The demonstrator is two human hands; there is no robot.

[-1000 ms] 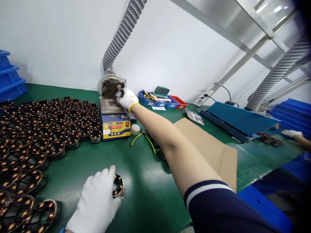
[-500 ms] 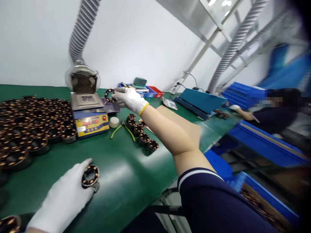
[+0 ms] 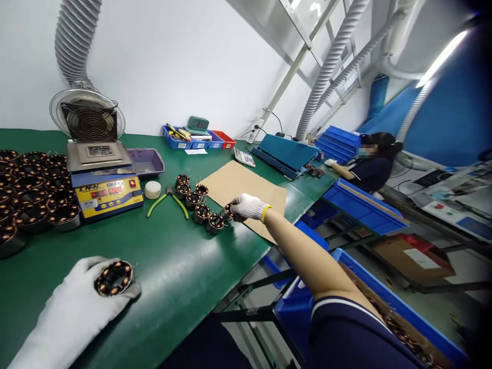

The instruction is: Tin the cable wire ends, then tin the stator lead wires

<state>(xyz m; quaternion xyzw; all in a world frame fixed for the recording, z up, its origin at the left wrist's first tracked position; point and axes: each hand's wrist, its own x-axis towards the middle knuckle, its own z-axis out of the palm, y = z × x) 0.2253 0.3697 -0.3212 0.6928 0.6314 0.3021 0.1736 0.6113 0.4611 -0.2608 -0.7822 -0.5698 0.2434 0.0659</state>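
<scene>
My left hand [image 3: 79, 300], in a white glove, grips a motor stator [image 3: 114, 279] with copper windings near the front of the bench. My right hand [image 3: 249, 207], gloved too, is closed around another stator [image 3: 227, 211] by the edge of the cardboard sheet [image 3: 238, 179]. Just left of it, several stators [image 3: 202, 212] stand in a short double row on the green bench. Green-handled cutters [image 3: 169, 197] lie spread beside them, next to a round white pot [image 3: 152, 189]. The right fingers partly cover their stator.
A blue and yellow heating station [image 3: 107, 197] with a metal plate stands at left, beside many stators [image 3: 33, 205]. Small blue bins [image 3: 177, 141], a purple tray [image 3: 154, 161] and a calculator [image 3: 244, 157] sit farther back. A co-worker [image 3: 371, 166] sits at far right.
My right hand has moved from beside the heating station, right and toward me, to the row's end with its stator. My left hand still holds its stator. The view has turned right.
</scene>
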